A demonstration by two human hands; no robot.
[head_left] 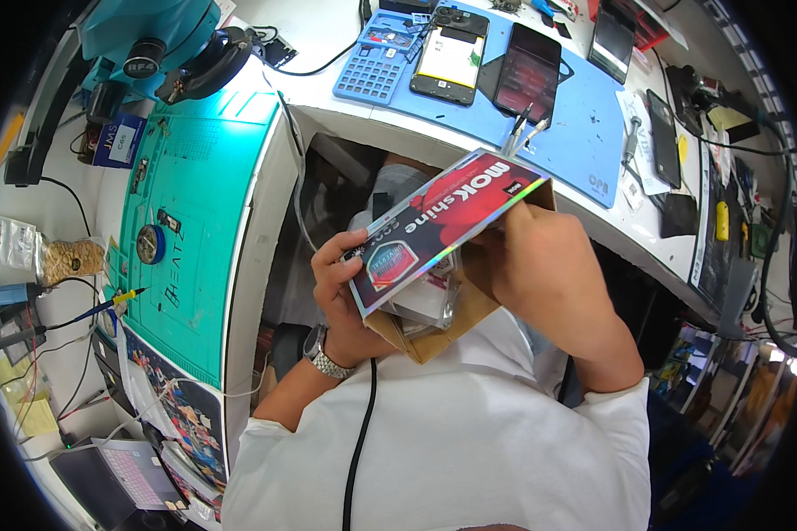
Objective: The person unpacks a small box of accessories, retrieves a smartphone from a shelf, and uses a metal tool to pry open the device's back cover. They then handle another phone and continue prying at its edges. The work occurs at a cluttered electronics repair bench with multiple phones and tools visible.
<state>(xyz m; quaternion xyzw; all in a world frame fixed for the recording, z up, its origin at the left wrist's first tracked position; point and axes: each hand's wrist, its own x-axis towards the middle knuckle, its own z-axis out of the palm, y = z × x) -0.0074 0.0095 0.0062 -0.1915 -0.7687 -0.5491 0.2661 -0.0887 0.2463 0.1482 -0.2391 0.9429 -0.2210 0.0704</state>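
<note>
White shirt (434, 434) closest of all, filling the lower middle of the head view, with a black cord (360, 434) running down over it. Just above it, up comes the box (447, 221): printed red and black face tilted toward the camera, shiny edge catching the light, bare brown cardboard showing along the open side nearest the shirt. Clear plastic packets (429, 296) sit inside that opening.

Now the hands, apart from each other, both at the box! Left hand (338, 283) has it clamped by the left end, fingers over the edge of the printed face, a metal watch (323, 352) on the wrist. Right hand (545, 257) is at the right end, fingers tucked in behind the printed face; they're hidden, so I can't tell whether they grip anything.

Around them, the white bench (314, 93) wraps along the left and the top. On the left, a green mat (204, 274) carries a small round tin (150, 244), a teal microscope (150, 26) looming over its far end. Up top, a blue mat (584, 146) holds an opened phone (452, 57) and a dark-screened phone (527, 75), side by side, with a blue tray (372, 80) just left of them. Down at lower left, a laptop (133, 473) stands open.
</note>
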